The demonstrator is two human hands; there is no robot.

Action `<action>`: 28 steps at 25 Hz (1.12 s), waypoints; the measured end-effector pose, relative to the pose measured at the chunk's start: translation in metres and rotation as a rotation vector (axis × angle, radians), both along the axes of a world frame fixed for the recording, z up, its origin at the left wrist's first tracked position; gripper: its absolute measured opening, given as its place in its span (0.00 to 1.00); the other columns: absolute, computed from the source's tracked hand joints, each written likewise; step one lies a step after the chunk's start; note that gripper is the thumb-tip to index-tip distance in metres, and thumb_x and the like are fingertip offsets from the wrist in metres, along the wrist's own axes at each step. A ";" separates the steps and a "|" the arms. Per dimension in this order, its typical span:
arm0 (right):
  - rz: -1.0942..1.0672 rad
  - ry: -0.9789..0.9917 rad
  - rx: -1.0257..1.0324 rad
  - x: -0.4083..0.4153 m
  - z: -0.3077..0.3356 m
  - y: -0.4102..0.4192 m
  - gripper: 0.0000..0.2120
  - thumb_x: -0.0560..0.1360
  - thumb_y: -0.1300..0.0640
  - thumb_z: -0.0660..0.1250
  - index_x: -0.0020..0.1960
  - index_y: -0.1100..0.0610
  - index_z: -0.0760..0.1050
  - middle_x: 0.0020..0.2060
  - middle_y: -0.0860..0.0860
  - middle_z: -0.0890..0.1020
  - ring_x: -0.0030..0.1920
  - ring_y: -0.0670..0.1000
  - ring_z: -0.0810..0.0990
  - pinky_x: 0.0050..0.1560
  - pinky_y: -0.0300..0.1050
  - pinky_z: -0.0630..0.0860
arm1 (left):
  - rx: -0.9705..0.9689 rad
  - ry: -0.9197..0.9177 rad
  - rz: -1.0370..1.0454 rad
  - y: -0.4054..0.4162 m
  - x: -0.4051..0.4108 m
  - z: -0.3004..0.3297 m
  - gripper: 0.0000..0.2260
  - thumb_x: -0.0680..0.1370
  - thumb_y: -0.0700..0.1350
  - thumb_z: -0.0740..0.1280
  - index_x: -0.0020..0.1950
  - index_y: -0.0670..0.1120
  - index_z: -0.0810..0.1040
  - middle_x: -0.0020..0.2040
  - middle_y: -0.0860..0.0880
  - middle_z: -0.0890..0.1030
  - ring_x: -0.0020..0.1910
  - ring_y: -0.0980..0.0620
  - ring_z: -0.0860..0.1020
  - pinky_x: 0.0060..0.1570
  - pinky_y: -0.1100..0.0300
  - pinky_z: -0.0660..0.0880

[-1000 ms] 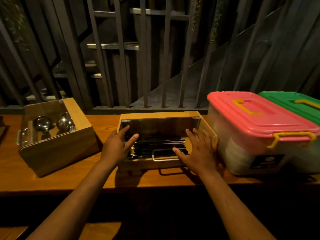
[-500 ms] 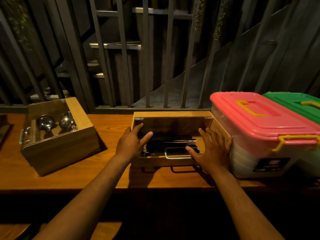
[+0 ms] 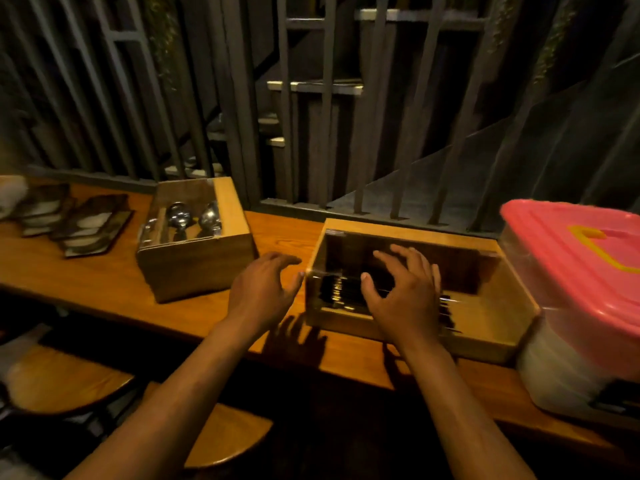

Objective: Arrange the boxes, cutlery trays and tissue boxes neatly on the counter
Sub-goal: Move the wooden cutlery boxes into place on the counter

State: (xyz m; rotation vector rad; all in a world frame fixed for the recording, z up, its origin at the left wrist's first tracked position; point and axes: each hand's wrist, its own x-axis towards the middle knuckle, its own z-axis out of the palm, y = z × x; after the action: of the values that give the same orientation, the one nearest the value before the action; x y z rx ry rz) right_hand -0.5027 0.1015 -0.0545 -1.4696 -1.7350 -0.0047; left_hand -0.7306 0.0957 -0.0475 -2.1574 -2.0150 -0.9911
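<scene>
A wooden cutlery tray [image 3: 491, 327] with dark cutlery inside sits on the wooden counter [image 3: 86, 282], pressed against a pink-lidded plastic box [image 3: 581, 271] at the right. My right hand [image 3: 405, 292] hovers over the tray's front part, fingers spread, holding nothing. My left hand [image 3: 263, 289] is just left of the tray's corner, open, above the counter. A second wooden cutlery tray [image 3: 197, 261] with metal ladles stands skewed further left. Flat dark tissue boxes [image 3: 86, 226] lie at the far left.
Dark metal bars [image 3: 287, 98] rise right behind the counter. Wooden stool seats [image 3: 65, 379] stand below the counter's front edge. A gap of bare counter lies between the two wooden trays.
Both hands have lifted off the right tray; the left one moved out past its left corner. The view swung left, showing the tissue boxes and hiding the green-lidded box.
</scene>
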 end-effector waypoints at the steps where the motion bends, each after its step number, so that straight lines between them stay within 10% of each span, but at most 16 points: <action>1: 0.083 0.006 -0.002 -0.020 0.003 0.001 0.19 0.74 0.46 0.68 0.64 0.47 0.76 0.67 0.48 0.73 0.72 0.51 0.65 0.75 0.61 0.51 | 0.007 -0.017 0.034 -0.007 -0.018 0.003 0.14 0.79 0.57 0.64 0.62 0.56 0.78 0.58 0.54 0.79 0.51 0.54 0.77 0.44 0.55 0.74; 12: 0.401 -0.139 -0.131 -0.251 0.029 0.035 0.20 0.74 0.43 0.66 0.64 0.45 0.75 0.65 0.47 0.73 0.66 0.50 0.69 0.67 0.51 0.68 | -0.033 -0.026 0.377 0.000 -0.245 0.012 0.13 0.79 0.50 0.63 0.63 0.57 0.77 0.60 0.49 0.79 0.57 0.46 0.77 0.47 0.52 0.76; 19: 0.287 -0.369 -0.359 -0.416 0.017 0.073 0.40 0.69 0.32 0.65 0.75 0.51 0.62 0.76 0.61 0.59 0.76 0.62 0.56 0.75 0.59 0.54 | -0.049 -0.015 0.339 0.027 -0.339 0.004 0.16 0.79 0.45 0.63 0.65 0.57 0.76 0.62 0.49 0.79 0.61 0.46 0.76 0.53 0.50 0.76; 28: 0.141 -0.330 -0.215 -0.360 -0.010 0.068 0.28 0.78 0.43 0.61 0.76 0.46 0.60 0.77 0.49 0.63 0.77 0.54 0.57 0.76 0.58 0.54 | -0.121 0.103 0.120 0.073 -0.359 -0.015 0.26 0.79 0.53 0.64 0.75 0.60 0.62 0.72 0.46 0.69 0.70 0.43 0.67 0.62 0.44 0.72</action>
State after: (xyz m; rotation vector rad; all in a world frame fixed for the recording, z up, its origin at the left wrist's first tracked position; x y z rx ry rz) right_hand -0.8624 0.1697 -0.0648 -1.5631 -2.1605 0.0151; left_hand -1.0896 0.1687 -0.0626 -2.0663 -2.1774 -0.7466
